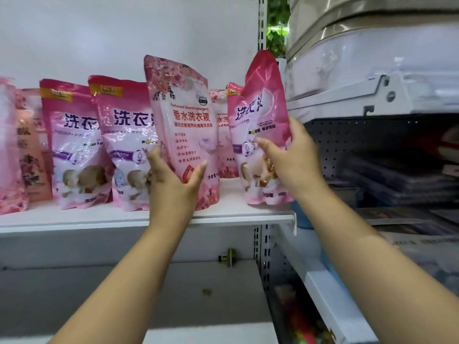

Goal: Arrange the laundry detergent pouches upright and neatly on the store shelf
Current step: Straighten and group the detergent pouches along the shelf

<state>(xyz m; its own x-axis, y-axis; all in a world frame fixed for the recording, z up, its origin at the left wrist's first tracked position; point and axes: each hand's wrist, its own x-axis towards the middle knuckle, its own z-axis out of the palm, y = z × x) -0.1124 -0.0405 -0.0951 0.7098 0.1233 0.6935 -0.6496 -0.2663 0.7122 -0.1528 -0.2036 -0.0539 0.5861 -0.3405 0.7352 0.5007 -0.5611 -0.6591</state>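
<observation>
Head-camera view at a store shelf point(139, 217), where a person works with both bare arms raised toward a row of pink laundry detergent pouches. Left hand point(173, 177) grips the lower part of a rose-printed pouch point(185, 125), thumb across its front and fingers curled behind, the pouch leaning slightly left with its base at the shelf's front edge. Right hand point(288, 157) holds a darker pink pouch point(260, 115) by its right side, thumb pressed on the front and fingers wrapped round the back; this pouch stands at the shelf's right end, its crumpled top tilted to the right. Behind and between the two, another rose-printed pouch point(223, 135) stands upright near the white back panel point(124, 38). To the left, two matching pouches with blue lettering point(74, 145) point(129, 150) stand side by side, facing forward, and more pink packs point(15, 150) crowd the far left edge. Right of the upright post point(262, 21), wrapped bedding point(372, 45) sits stacked on a neighbouring rack.
</observation>
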